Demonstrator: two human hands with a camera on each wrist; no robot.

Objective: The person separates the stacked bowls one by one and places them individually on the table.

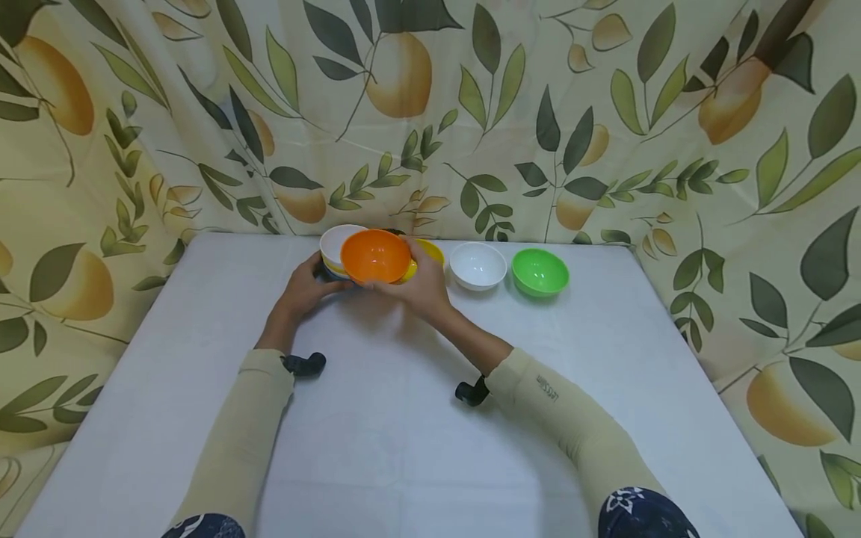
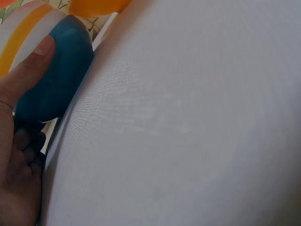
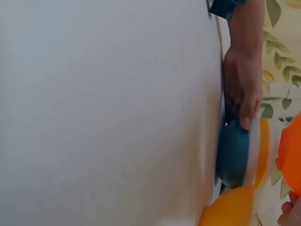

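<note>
Table (image 1: pixel 397 448): white-covered; in the head view its middle is the clock's centre and its far edge is 12.
Orange bowl (image 1: pixel 374 255): held up between 11 and 12, tilted so that its hollow faces the person; it is higher than the stack, at that stack's 3 o'clock side (whether the two touch, I cannot tell).
Right hand (image 1: pixel 424 290): pinches the orange bowl, thumb low on the wall near 6 o'clock, fingers by the rim near 3; whether those fingers are spread or pressed together, I cannot tell.
Stack (image 1: pixel 332 243): at 11, nested bowls, blue lowest, then white, yellow and white; the orange bowl hides part of it from the head view.
Left hand (image 1: pixel 303 290): grips the stack, thumb laid against the blue wall, other fingers bent low round the 9 o'clock side (their tips are in shadow).
Yellow bowl (image 3: pixel 230 209): just past 12, beside the stack, partly covered by the orange bowl and right hand.
White bowl (image 1: pixel 478 266): on the table towards 1, hollow up.
Green bowl (image 1: pixel 540 272): towards 2, just beside the white bowl, hollow up.
Sleeves (image 1: pixel 572 411): beige, reaching in from 7 and 5.
Backdrop (image 1: pixel 430 172): cream cloth with printed fruit and leaves, beyond 12.
</note>
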